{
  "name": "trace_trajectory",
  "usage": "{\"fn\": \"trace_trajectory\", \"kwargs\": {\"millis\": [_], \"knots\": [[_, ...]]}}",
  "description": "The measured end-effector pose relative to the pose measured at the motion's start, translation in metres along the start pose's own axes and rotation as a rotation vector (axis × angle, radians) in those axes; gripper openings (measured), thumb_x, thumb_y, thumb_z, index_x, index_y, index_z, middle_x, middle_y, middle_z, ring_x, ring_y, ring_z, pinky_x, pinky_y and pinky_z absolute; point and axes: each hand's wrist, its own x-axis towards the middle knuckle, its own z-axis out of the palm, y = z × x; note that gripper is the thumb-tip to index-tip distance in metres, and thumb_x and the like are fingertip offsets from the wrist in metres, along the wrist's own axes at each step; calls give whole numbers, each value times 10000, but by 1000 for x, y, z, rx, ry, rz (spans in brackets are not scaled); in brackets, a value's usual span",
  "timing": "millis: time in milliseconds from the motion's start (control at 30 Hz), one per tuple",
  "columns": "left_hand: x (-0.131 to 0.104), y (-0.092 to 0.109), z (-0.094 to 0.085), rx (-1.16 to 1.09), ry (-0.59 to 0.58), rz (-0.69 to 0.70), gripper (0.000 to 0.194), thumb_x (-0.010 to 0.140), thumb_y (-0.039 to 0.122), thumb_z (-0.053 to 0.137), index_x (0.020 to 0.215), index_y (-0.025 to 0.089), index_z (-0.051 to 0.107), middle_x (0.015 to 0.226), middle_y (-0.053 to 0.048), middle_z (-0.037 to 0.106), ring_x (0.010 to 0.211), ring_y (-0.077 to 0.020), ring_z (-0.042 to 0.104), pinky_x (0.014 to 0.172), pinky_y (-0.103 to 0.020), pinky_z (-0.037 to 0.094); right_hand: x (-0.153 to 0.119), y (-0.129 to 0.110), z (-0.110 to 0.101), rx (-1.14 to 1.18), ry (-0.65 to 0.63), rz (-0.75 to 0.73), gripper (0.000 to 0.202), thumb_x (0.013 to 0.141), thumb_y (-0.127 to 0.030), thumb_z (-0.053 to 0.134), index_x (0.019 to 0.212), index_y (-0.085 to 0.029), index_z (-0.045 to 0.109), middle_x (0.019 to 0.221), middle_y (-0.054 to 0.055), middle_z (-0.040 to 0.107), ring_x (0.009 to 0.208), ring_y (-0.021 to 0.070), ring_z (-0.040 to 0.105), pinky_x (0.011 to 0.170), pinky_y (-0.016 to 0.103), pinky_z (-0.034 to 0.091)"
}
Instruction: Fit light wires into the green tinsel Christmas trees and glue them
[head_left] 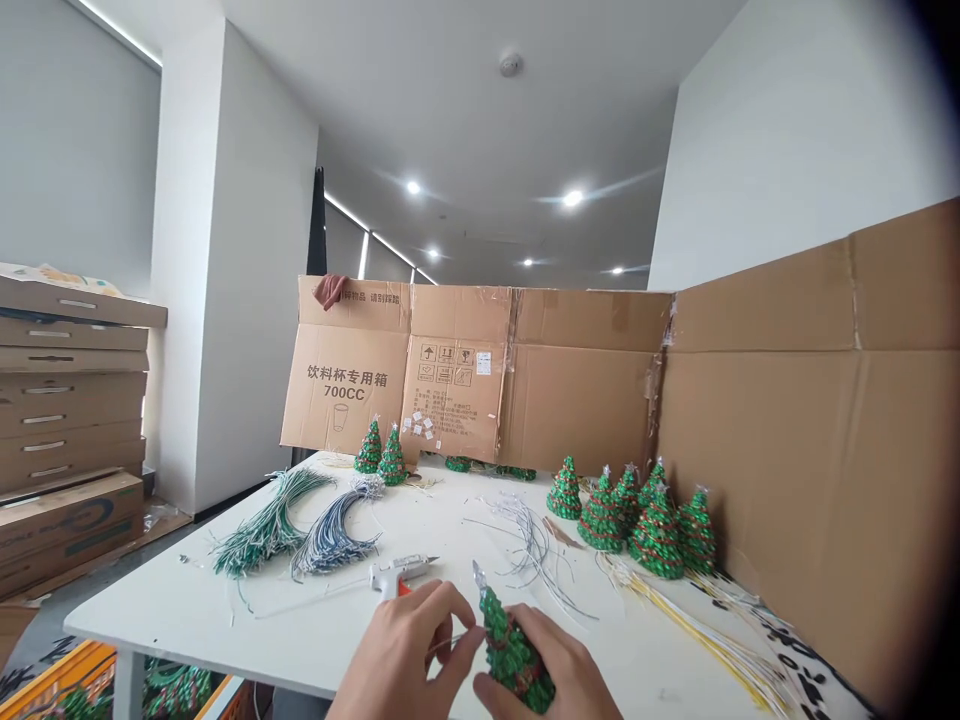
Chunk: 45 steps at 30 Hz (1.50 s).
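Note:
A small green tree with red trim and a silvery pointed tip leans toward the upper left near the table's front edge. Around its right side and base wrap the fingers of my right hand. My left hand is at the tree's left, its thumb and forefinger pinched on a thin pale strand. Just beyond my left hand lies a white glue gun with an orange trigger. Loose white strands are spread on the table behind the tree.
Green trees stand in a group at the right, two more at the back left. Bundles of green strands and blue strands lie on the left. Yellow and white strands lie at right. Cardboard panels border the table.

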Motion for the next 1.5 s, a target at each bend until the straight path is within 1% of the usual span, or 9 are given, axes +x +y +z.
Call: {"fn": "trace_trajectory", "kwargs": {"millis": [67,167,367,533,733,833,1100,1300,1500], "knots": [[1,8,-7,-17,-35,-8,112,1002,195,635,904,237,672,714,28,635,583,-140,594,572,-251,420,-2,-13,-4,-9,-13,21,168,886,-332,755,994,-248,657,977,19,730,911,242,697,792,294,514],[3,17,-15,-26,-44,-49,145,1024,207,629,886,230,666,742,27,636,584,-136,568,589,-259,411,-6,-27,-8,5,-17,49,172,912,-336,753,1026,-247,661,999,19,724,949,248,695,815,305,515],[3,20,-19,-56,-64,-50,167,1053,233,614,891,231,653,778,27,640,575,-133,544,587,-267,401,-10,-42,-14,47,-17,91,142,917,-282,766,1023,-260,675,979,-2,707,944,238,691,839,310,523],[2,21,-19,-60,-69,-61,158,1057,251,614,913,237,678,805,13,649,665,-153,601,621,-267,421,-10,-40,-16,70,-31,85,145,927,-300,772,1017,-261,666,965,-13,693,909,225,676,810,301,522],[2,24,-23,-44,-31,-105,129,1024,283,642,916,251,705,758,21,592,666,-161,566,652,-286,416,-10,-37,-17,108,-68,81,157,960,-325,773,991,-263,632,942,-37,661,887,203,648,798,287,494],[2,25,-25,-73,-52,-109,126,1017,271,632,915,251,703,771,19,595,687,-161,568,659,-286,417,-11,-38,-19,128,-78,82,150,964,-312,775,1010,-270,639,955,-43,664,898,201,646,819,287,489],[1,22,-21,-80,-98,-23,113,1012,201,622,940,247,695,809,20,626,697,-149,582,659,-273,417,-10,-39,-19,136,-90,97,215,981,-342,763,924,-258,574,907,-46,629,846,193,594,742,281,444],[2,18,-17,87,47,48,139,1022,171,600,924,234,675,771,33,616,654,-140,587,626,-273,398,-9,-37,-19,134,-104,121,206,955,-350,797,974,-263,611,943,-43,643,884,202,608,800,296,450],[0,20,-18,33,0,71,121,1013,174,616,932,244,671,777,43,631,656,-137,604,637,-273,417,-10,-36,-17,131,-108,110,207,950,-328,798,957,-266,600,941,-43,647,876,205,598,772,302,434]]}}
